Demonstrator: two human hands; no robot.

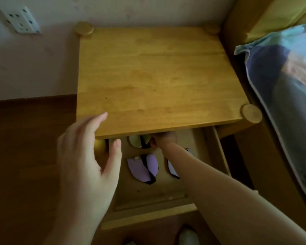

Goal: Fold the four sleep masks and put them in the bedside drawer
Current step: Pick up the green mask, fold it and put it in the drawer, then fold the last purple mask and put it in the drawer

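The bedside drawer (148, 197) is pulled out under the wooden nightstand top (157, 76). A folded purple sleep mask (141, 167) lies in the drawer's middle. A second purple mask (172, 168) lies to its right, mostly hidden by my right forearm. At the back, partly under the tabletop, sits a folded green mask (137, 141). My right hand (163, 139) reaches deep into the drawer beside the green mask, fingers curled at its black edge. My left hand (88, 156) rests on the nightstand's front left corner, fingers spread, thumb over the drawer.
A bed with a patterned blue pillow (286, 103) stands close on the right. A wall with a white socket (20, 20) is at the back left, and dark wooden floor (25, 156) lies to the left. A slipper (188, 236) shows below the drawer front.
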